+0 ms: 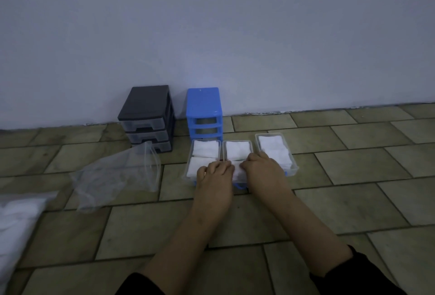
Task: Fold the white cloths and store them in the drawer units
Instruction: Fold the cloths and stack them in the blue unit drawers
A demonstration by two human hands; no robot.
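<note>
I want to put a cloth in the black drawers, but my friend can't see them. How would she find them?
Look along the bottom of the wall to where two small drawer units stand side by side on the floor. The black unit is the left one, beside the blue unit. Its clear drawers are all in, while the blue unit's slots are open.

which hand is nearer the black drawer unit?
Left. The left hand rests on the cloth in the middle tray, right of and nearer the camera than the black drawer unit; the right hand lies further right.
</note>
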